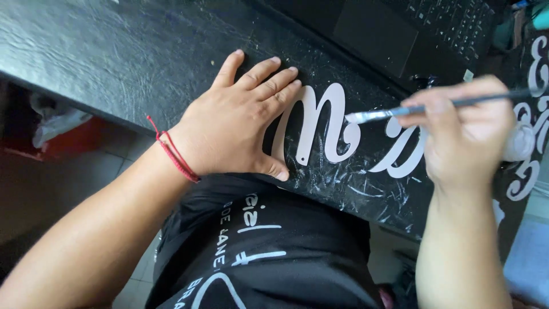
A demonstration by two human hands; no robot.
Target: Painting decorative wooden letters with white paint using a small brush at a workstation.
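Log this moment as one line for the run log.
left hand: flat, pressing white cutout lettering | right hand: holds paintbrush, bristles over lettering | surface: black table

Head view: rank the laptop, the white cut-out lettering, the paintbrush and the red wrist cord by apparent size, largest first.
1. Laptop, though partly cut off.
2. White cut-out lettering.
3. Paintbrush, long but thin.
4. Red wrist cord.

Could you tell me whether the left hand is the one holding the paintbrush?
No, the left hand lies flat on the white cutout lettering, while the right hand holds the paintbrush.
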